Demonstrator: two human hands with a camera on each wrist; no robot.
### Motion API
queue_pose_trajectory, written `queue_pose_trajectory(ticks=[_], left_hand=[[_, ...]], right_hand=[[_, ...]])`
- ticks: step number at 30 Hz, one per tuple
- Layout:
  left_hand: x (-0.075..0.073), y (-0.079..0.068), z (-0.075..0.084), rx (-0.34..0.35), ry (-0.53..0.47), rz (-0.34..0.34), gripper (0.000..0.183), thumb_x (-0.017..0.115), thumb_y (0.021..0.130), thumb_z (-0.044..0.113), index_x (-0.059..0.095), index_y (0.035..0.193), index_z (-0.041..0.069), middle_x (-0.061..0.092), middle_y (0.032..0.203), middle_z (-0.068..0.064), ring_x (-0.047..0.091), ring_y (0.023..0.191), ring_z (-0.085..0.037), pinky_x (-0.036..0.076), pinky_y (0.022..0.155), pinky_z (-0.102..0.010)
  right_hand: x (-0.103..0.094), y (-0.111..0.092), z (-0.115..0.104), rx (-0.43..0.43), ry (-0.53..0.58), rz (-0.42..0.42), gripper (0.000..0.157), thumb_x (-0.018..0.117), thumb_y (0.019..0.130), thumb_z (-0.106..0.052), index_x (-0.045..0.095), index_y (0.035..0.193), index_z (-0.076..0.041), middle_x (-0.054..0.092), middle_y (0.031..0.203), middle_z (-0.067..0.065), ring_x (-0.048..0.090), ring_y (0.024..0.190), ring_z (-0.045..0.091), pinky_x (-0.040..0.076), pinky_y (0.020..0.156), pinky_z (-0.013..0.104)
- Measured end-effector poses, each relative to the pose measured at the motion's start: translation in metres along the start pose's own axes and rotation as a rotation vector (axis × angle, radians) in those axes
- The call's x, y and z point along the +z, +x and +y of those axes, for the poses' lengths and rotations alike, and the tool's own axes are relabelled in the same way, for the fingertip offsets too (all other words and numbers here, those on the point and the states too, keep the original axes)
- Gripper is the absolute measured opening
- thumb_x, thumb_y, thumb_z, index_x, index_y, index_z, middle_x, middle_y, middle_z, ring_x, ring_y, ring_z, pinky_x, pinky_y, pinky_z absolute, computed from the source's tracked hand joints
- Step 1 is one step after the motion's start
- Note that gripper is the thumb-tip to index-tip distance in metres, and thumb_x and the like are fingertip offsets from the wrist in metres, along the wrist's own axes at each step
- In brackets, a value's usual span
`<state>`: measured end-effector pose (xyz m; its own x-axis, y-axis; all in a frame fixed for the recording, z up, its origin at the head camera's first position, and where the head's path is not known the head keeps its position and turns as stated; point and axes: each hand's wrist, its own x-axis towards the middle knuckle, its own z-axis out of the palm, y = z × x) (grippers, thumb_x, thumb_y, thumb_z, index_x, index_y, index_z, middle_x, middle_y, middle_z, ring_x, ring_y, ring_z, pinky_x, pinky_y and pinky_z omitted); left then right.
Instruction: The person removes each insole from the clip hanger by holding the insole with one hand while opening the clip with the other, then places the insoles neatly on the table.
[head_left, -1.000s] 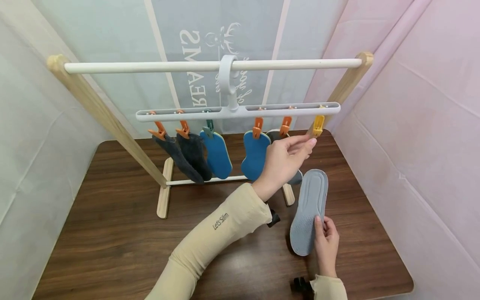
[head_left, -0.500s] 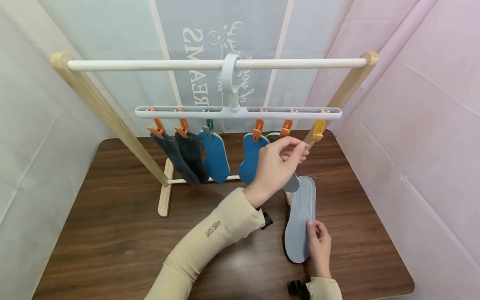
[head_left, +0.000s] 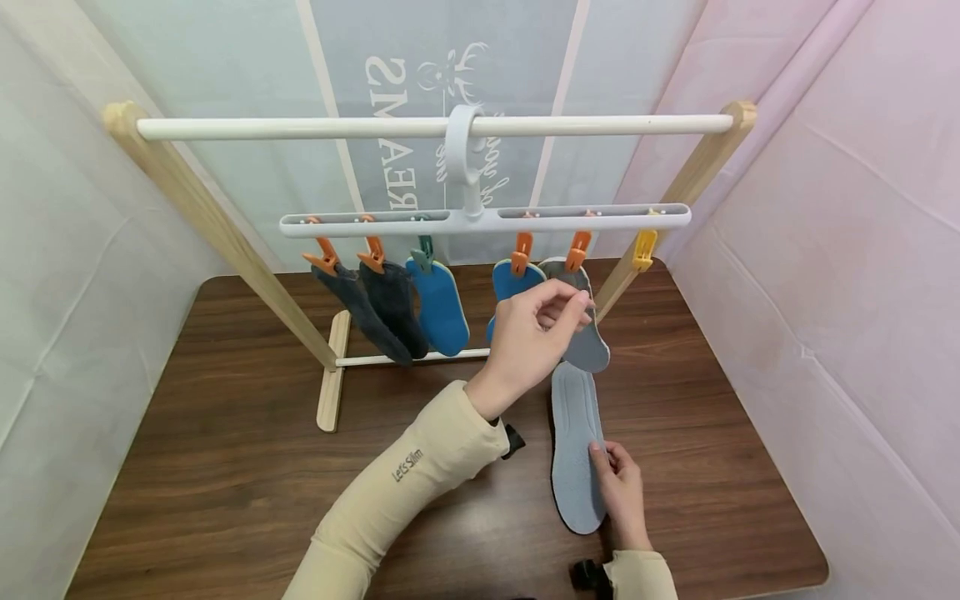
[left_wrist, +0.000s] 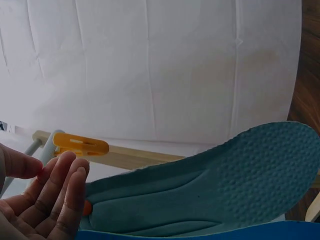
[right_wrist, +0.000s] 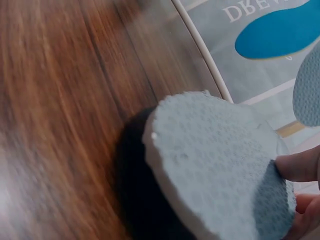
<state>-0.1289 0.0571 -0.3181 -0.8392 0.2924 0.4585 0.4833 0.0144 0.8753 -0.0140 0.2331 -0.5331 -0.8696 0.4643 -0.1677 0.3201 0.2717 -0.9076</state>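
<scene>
Thumb and fingertips of my right hand (head_left: 624, 493) pinch the edge of a grey insole (head_left: 576, 450), held low over the table in the head view. In the right wrist view the insole's dimpled end (right_wrist: 210, 150) fills the middle, with a dark shadow beside it. My left hand (head_left: 527, 335) hovers in front of a hanging grey insole (head_left: 591, 350), fingers loosely bent and holding nothing. That insole hangs from an orange clothespin (head_left: 579, 252). Right of it a yellow clothespin (head_left: 645, 252) hangs with nothing in it; the left wrist view shows it past my fingertips.
A light grey clip hanger (head_left: 480, 221) hooks over the white rod (head_left: 300, 128) of a wooden stand. Two blue insoles (head_left: 441, 308) and two dark fuzzy insoles (head_left: 392, 307) hang from its other clothespins. White sheets (head_left: 840, 275) close off the sides of the brown table (head_left: 240, 467).
My left hand has drawn away from the yellow clothespin, leftward and down. My right hand has carried the grey insole left and slightly lower, still pinching it.
</scene>
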Motion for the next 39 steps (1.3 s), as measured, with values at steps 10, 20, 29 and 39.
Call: queue_pose_trajectory(ticks=[10,20,29,39], left_hand=[[-0.008,-0.002,-0.005,-0.011,0.009,0.076,0.017,0.059,0.096,0.02,0.069,0.099,0.006,0.072,0.087,-0.008,0.068,0.077,-0.014,0.055,0.068,-0.02],[-0.01,-0.001,-0.007,0.005,0.009,0.143,0.015,0.059,0.096,0.017,0.068,0.099,0.005,0.072,0.087,-0.009,0.068,0.077,-0.016,0.055,0.067,-0.021],[-0.011,0.001,-0.005,0.017,0.014,0.166,0.016,0.059,0.096,0.019,0.068,0.098,0.006,0.073,0.086,-0.008,0.068,0.076,-0.014,0.055,0.066,-0.023],[-0.013,0.001,-0.008,0.017,-0.001,0.166,0.017,0.06,0.095,0.019,0.066,0.1,0.004,0.072,0.087,-0.009,0.068,0.076,-0.015,0.056,0.064,-0.026]], right_hand=[[0.016,-0.004,-0.001,-0.021,-0.053,-0.115,0.027,0.061,0.095,-0.014,0.062,0.108,0.01,0.068,0.092,0.017,0.053,0.066,0.002,0.045,0.059,0.019],[0.029,-0.01,-0.003,-0.009,-0.054,-0.173,0.026,0.068,0.089,-0.01,0.063,0.106,0.008,0.069,0.091,0.017,0.058,0.067,0.004,0.049,0.057,0.02],[0.035,-0.014,-0.004,-0.123,-0.222,-0.105,0.024,0.073,0.085,-0.013,0.066,0.101,0.004,0.068,0.08,0.012,0.055,0.063,0.008,0.045,0.054,0.021],[0.041,-0.018,-0.005,-0.221,-0.403,0.038,0.028,0.078,0.078,-0.015,0.066,0.099,0.0,0.066,0.083,0.01,0.059,0.073,0.02,0.045,0.061,0.029]])
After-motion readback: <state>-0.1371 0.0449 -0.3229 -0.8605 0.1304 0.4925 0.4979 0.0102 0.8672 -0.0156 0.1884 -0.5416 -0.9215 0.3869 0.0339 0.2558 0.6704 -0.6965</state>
